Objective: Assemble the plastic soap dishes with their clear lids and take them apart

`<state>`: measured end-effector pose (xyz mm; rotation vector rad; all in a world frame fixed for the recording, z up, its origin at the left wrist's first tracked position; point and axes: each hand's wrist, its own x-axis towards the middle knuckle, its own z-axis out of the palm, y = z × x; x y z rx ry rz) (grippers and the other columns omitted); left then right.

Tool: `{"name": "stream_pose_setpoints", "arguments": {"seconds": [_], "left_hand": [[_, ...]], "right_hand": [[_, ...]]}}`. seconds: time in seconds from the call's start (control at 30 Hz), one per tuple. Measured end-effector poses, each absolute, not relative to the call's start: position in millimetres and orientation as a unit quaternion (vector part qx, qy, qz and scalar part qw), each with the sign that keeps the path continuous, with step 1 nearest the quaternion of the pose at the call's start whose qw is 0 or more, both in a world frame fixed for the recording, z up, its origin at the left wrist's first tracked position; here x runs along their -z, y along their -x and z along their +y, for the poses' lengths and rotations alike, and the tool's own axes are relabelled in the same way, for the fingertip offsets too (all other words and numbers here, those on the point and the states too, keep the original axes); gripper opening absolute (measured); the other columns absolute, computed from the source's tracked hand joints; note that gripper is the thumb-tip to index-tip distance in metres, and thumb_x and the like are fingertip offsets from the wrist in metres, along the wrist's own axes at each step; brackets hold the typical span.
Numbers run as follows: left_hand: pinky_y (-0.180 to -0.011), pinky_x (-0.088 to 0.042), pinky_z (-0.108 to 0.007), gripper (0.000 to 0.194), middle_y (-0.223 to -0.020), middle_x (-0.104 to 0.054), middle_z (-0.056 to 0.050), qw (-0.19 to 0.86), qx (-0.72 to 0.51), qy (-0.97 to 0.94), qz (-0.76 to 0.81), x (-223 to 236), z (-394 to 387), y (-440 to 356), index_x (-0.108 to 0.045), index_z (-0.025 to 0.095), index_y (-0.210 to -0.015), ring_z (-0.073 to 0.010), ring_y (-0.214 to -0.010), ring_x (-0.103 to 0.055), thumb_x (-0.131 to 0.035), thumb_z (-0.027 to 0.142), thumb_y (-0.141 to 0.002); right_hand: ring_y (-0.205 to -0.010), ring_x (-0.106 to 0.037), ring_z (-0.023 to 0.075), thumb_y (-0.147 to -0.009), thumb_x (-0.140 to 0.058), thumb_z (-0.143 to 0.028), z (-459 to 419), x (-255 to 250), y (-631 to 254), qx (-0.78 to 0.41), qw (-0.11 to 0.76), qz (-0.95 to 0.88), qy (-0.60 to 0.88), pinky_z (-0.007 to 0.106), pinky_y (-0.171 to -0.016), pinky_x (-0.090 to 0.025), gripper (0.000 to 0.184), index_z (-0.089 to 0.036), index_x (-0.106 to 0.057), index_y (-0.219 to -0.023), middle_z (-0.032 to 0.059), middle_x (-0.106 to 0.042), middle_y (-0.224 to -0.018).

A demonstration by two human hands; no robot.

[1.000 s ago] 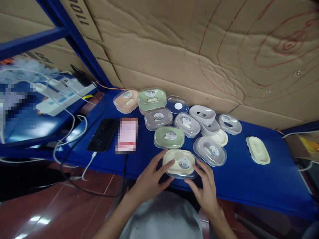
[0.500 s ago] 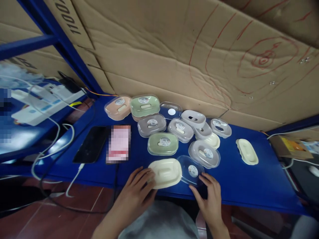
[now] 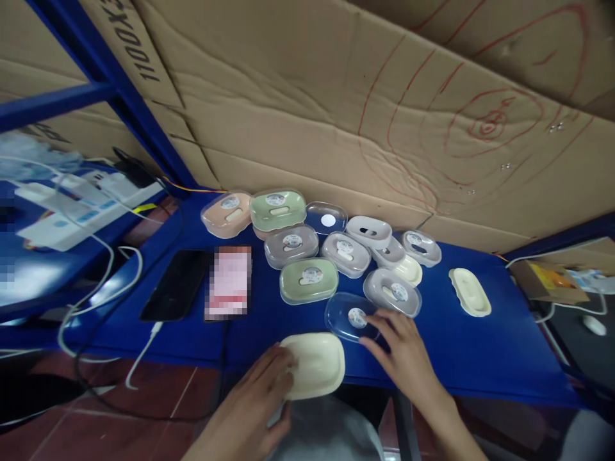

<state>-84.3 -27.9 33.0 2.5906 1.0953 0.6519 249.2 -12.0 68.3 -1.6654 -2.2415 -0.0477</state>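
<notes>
My left hand (image 3: 266, 394) grips the left end of a cream soap dish (image 3: 317, 366), which sits at the front edge of the blue table; some fingertips are hidden. My right hand (image 3: 396, 342) has its thumb and fingers closed around the right edge of a clear lid (image 3: 343, 318) bearing a round label. The lid lies just behind the dish, apart from it. A lidded green soap dish (image 3: 308, 282) and a lidded grey soap dish (image 3: 394, 293) are close to the lid.
Several more peach, green and grey soap dishes stand toward the cardboard wall (image 3: 288, 115). A cream piece (image 3: 471, 292) lies alone on the right. Two phones, a black one (image 3: 175, 285) and a pixelated one (image 3: 227, 282), and cables are on the left.
My left hand has drawn the cream soap dish nearer to me. My right hand has shifted the clear lid up and left, away from the dish, with its fingers further over the lid.
</notes>
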Motion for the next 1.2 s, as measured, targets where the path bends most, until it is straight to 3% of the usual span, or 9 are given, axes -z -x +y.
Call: {"name": "stream_pose_setpoints", "arguments": {"seconds": [0.13,0.2,0.43,0.57,0.67,0.77,0.9,1.03,1.2], "left_hand": [[-0.108,-0.062,-0.050,0.023,-0.138,-0.067,-0.013,0.145,-0.242,-0.896,0.343,-29,-21,67,-0.065,0.020,-0.113,-0.0343,-0.139,-0.060,-0.065,0.015,-0.090],[-0.112,-0.059,-0.055,0.020,-0.142,-0.064,-0.014,0.144,-0.251,-0.897,0.333,-28,-17,58,-0.065,0.020,-0.110,-0.0356,-0.139,-0.059,-0.073,0.018,-0.092],[-0.113,-0.057,-0.058,0.026,-0.150,-0.058,-0.017,0.173,-0.253,-0.890,0.339,-25,-19,51,-0.064,0.020,-0.110,-0.0360,-0.142,-0.055,-0.080,0.018,-0.090],[-0.112,-0.057,-0.058,0.030,-0.154,-0.055,-0.016,0.182,-0.251,-0.883,0.353,-23,-21,53,-0.065,0.021,-0.116,-0.0368,-0.143,-0.055,-0.080,0.017,-0.090],[-0.110,-0.059,-0.057,0.049,-0.156,-0.054,-0.017,0.181,-0.261,-0.878,0.357,-18,-17,54,-0.063,0.023,-0.130,-0.0363,-0.140,-0.057,-0.085,0.017,-0.087],[-0.110,-0.060,-0.055,0.069,-0.159,-0.050,-0.018,0.176,-0.274,-0.872,0.366,-12,-11,53,-0.057,0.024,-0.144,-0.0364,-0.141,-0.058,-0.090,0.021,-0.083],[-0.107,-0.062,-0.056,0.080,-0.166,-0.042,-0.020,0.166,-0.302,-0.862,0.372,-6,-5,49,-0.047,0.027,-0.156,-0.0378,-0.145,-0.056,-0.088,0.034,-0.088],[-0.107,-0.062,-0.058,0.084,-0.171,-0.034,-0.019,0.147,-0.332,-0.856,0.367,-5,-4,48,-0.039,0.032,-0.162,-0.0396,-0.150,-0.050,-0.085,0.036,-0.091],[-0.115,-0.055,-0.059,0.067,-0.169,-0.043,-0.016,0.104,-0.283,-0.893,0.333,-17,-4,51,-0.052,0.029,-0.156,-0.0389,-0.153,-0.048,-0.081,0.025,-0.095]], "right_hand": [[-0.117,-0.068,0.0280,-0.109,-0.057,-0.040,52,-94,-283,0.100,0.217,-0.752,0.614,0.042,-0.095,-0.049,0.028,-0.023,-0.074,-0.125,0.0098,-0.076,-0.127],[-0.120,-0.068,0.0297,-0.109,-0.056,-0.043,93,-99,-298,0.107,0.156,-0.742,0.643,0.042,-0.097,-0.047,0.034,-0.020,-0.076,-0.123,0.0115,-0.077,-0.129],[-0.076,-0.069,0.0166,-0.109,-0.053,-0.053,156,-102,-312,0.080,0.065,-0.776,0.623,0.031,-0.080,-0.043,0.052,-0.012,-0.081,-0.093,0.0098,-0.079,-0.083],[-0.082,-0.072,0.0225,-0.113,-0.047,-0.043,121,-129,-326,0.133,0.079,-0.756,0.635,0.039,-0.086,-0.045,0.045,-0.013,-0.080,-0.105,0.0143,-0.080,-0.091],[-0.094,-0.074,0.0277,-0.109,-0.057,-0.040,65,-140,-323,0.169,0.143,-0.757,0.615,0.043,-0.093,-0.048,0.030,-0.017,-0.076,-0.114,0.0134,-0.081,-0.107],[-0.101,-0.075,0.0257,-0.104,-0.066,-0.028,-2,-123,-291,0.143,0.222,-0.787,0.558,0.043,-0.098,-0.048,0.017,-0.021,-0.073,-0.118,0.0082,-0.081,-0.111],[-0.102,-0.077,0.0225,-0.102,-0.066,-0.013,-65,-73,-233,0.070,0.304,-0.784,0.537,0.048,-0.111,-0.041,0.024,-0.021,-0.071,-0.124,0.0051,-0.082,-0.109],[-0.106,-0.077,0.0226,-0.101,-0.066,-0.013,-79,-38,-205,0.037,0.336,-0.770,0.540,0.048,-0.115,-0.039,0.026,-0.023,-0.072,-0.125,0.0037,-0.082,-0.109],[-0.107,-0.076,0.0233,-0.100,-0.067,-0.016,-78,-26,-204,0.001,0.295,-0.807,0.512,0.050,-0.121,-0.036,0.031,-0.027,-0.070,-0.129,0.0027,-0.082,-0.109]]}}
